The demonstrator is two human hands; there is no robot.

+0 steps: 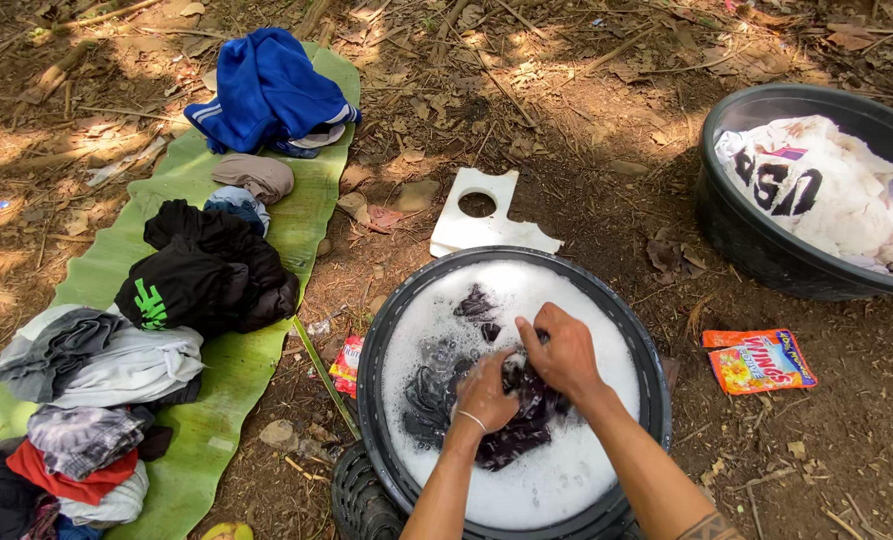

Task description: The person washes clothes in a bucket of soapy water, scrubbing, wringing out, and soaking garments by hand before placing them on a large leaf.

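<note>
A round black basin (pixel 386 330) full of white suds sits on the bare ground right below me. A dark wet garment (pixel 446 395) lies bunched in the foam. My left hand (pixel 483 392), with a thin white band at the wrist, is closed on a fold of that garment. My right hand (pixel 564 350) grips the same cloth just beside it, the knuckles of both hands close together over the middle of the basin.
A long green banana leaf (pixel 221 375) on the left carries piled clothes: a blue garment (pixel 266 90), black ones (pixel 211 270), grey and red ones. Another black basin (pixel 736 235) holds white laundry at right. An orange detergent sachet (pixel 756 362), a white board piece (pixel 486 215).
</note>
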